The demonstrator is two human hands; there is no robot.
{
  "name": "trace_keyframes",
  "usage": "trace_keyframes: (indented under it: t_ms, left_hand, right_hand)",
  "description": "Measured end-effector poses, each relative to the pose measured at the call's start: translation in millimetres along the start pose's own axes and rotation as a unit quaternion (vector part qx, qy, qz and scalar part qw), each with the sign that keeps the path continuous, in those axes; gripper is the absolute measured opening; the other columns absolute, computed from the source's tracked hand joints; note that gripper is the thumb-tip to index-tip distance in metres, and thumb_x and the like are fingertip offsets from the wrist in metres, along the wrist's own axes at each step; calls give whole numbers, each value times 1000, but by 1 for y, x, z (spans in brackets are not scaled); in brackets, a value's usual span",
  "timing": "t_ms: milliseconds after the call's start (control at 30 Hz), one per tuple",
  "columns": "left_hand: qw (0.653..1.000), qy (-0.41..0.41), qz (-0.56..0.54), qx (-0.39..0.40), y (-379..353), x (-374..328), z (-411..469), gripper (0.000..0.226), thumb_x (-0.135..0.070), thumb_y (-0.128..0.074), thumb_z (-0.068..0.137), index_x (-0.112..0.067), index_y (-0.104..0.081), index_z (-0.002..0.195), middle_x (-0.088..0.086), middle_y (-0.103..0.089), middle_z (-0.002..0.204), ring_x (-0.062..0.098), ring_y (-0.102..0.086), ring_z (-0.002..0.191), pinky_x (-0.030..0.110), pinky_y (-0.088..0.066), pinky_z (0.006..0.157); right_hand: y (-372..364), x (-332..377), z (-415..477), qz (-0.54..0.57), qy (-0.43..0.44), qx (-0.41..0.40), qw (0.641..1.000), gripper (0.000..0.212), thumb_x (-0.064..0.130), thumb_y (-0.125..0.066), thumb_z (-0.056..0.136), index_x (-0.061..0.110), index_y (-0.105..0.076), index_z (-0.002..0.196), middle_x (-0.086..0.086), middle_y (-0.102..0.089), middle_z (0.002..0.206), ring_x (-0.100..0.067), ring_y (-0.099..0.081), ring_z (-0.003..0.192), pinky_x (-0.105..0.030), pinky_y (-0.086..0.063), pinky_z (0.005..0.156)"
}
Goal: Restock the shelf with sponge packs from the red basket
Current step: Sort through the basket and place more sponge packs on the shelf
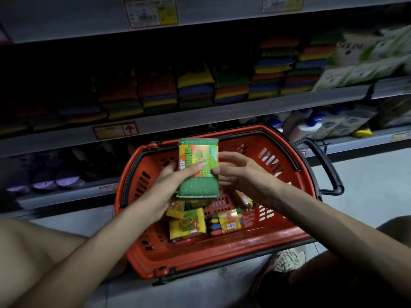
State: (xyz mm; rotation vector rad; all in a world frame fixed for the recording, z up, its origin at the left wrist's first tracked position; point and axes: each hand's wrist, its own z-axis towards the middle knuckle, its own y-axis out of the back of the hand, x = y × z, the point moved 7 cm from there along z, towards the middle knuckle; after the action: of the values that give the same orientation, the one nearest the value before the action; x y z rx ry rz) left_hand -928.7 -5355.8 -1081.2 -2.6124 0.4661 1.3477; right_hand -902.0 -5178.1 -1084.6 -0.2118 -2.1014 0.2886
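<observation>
A green sponge pack [198, 187] with an orange and yellow label is held upright above the red basket [222, 254]. My left hand [171, 185] grips its left side, thumb across the label. My right hand [238, 172] touches its right edge with fingers curled. Several more sponge packs [186, 225] lie on the basket floor, yellow and orange labels up. The shelf [200, 114] ahead carries stacked multicoloured sponge packs [195, 87], dim on the left.
The basket's black handles [329, 170] are folded out to the right. Lower shelves hold purple items [64, 178] at left and white bottles [311, 125] at right. White packages [360, 63] sit at the upper right. My knees and a shoe [287, 258] flank the basket.
</observation>
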Motion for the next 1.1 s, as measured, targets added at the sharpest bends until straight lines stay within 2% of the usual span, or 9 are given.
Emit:
trace_keyframes:
  t_ms: [167, 267, 333, 400, 700, 867, 967, 1033, 1100]
  left_hand:
    - [998, -33, -17, -51, 25, 0, 9, 55, -38, -88, 70, -22, -69, 118, -1, -81, 99, 16, -78, 82, 23, -57, 59]
    - [998, -12, -15, -61, 42, 10, 14, 67, -53, -93, 57, -28, -72, 115, -1, -80, 103, 21, -78, 93, 43, -63, 82]
    - [998, -4, -17, -62, 50, 16, 14, 63, -55, -91, 59, -28, -73, 114, -1, -80, 103, 23, -78, 95, 50, -60, 90]
    - [997, -13, -30, -70, 56, 17, 12, 60, -49, -91, 62, -25, -73, 114, 0, -80, 104, 22, -78, 94, 44, -60, 90]
    - [997, -17, -32, -74, 82, 30, 7, 70, -56, -90, 60, -31, -70, 122, -6, -79, 108, 19, -76, 101, 47, -55, 101]
    - [996, -16, -51, -75, 73, 21, -1, 69, -54, -91, 59, -30, -70, 120, -6, -79, 107, 20, -76, 101, 46, -56, 100]
    - [995, -19, -68, -64, 67, 10, -9, 60, -49, -90, 65, -30, -71, 119, -4, -80, 106, 20, -77, 98, 47, -57, 99]
    - [995, -25, -77, -54, 62, 1, -14, 61, -52, -90, 66, -31, -71, 120, -4, -80, 107, 20, -76, 99, 48, -57, 98]
    - [993, -31, -89, -75, 60, -6, -18, 74, -62, -91, 57, -32, -69, 121, -5, -79, 108, 21, -75, 102, 48, -56, 98]
  right_hand:
    - [17, -18, 33, -283, -10, -25, 959, 41, 45, -64, 98, 16, -65, 127, -2, -72, 118, -21, -71, 101, -27, -54, 86]
    - [23, -63, 50, -591, -46, 72, 802, 44, 39, -72, 93, 20, -59, 130, 1, -68, 114, -14, -66, 85, -21, -52, 67]
    - [32, -104, 63, -728, -98, 140, 663, 53, 40, -73, 90, 21, -56, 137, -4, -68, 123, -24, -67, 102, -31, -55, 82]
    - [41, -138, 74, -750, -156, 184, 616, 63, 29, -76, 88, 21, -50, 145, -6, -63, 136, -26, -63, 116, -34, -53, 94]
    - [42, -176, 93, -749, -214, 157, 607, 78, 51, -71, 89, 23, -40, 155, -13, -47, 154, -30, -41, 144, -35, -32, 116]
    - [27, -158, 89, -705, -219, 174, 651, 86, 31, -87, 80, 23, -43, 153, -3, -51, 148, -23, -49, 134, -21, -37, 96]
    - [23, -152, 82, -682, -239, 159, 672, 56, 19, -89, 78, 14, -61, 126, -7, -63, 139, -21, -61, 121, -23, -45, 86]
    - [18, -139, 73, -666, -234, 152, 692, 46, 21, -88, 79, 16, -57, 112, -11, -61, 140, -24, -61, 116, -26, -46, 85]
    - [15, -109, 62, -679, -199, 126, 695, 67, 36, -85, 79, 10, -48, 128, -10, -58, 140, -22, -57, 112, -28, -43, 86]
